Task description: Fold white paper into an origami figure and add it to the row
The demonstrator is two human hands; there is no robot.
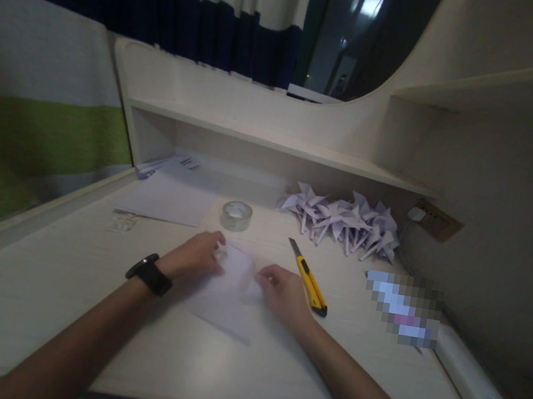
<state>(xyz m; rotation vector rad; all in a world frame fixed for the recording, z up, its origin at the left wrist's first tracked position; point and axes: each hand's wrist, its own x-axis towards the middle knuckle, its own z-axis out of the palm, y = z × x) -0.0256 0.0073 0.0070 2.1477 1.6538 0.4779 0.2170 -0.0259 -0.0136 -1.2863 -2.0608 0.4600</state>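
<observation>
A white sheet of paper (223, 297) lies between my hands on the desk, its right side smeared by motion. At its upper left edge, my left hand (197, 254), with a black watch on the wrist, has thumb and fingers curled on the paper. My right hand (284, 293) pinches the sheet's right edge, with its other fingers folded in. A yellow utility knife (311, 282), blade out, lies just right of my right hand. Beyond the sheet sits a roll of clear tape (236, 216).
Several white paper pinwheels (344, 218) are heaped at the back right. A stack of paper (169, 191) lies at the back left, with small scraps (122, 222) before it. At right are a blurred-out object (398, 308) and a white case (471, 377). A shelf (275, 141) overhangs the back.
</observation>
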